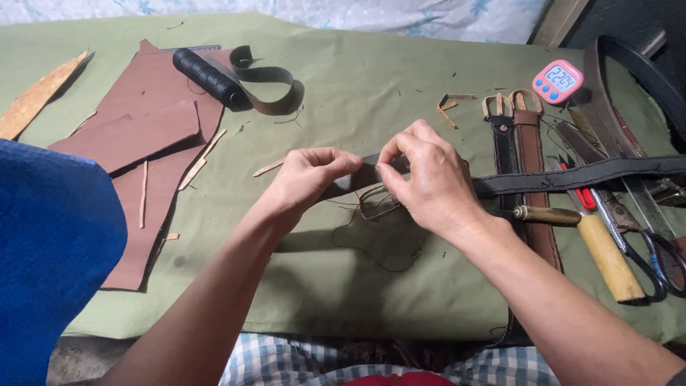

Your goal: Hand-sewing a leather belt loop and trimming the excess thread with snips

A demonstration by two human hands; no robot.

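**Dark strap pinched mid-desk between both hands**

Open green cloth lies in front of the hands and toward the near edge of the desk (371,300); tools crowd the right edge, brown leather sheets (143,143) the left. The dark leather strap (572,175), matte and flat with a stitched edge, runs from desk centre off to the right. The left hand (304,179) and right hand (429,179) each close thumb and fingertips on its near end. A wooden-handled awl (593,243) lies beside scissors (643,243).
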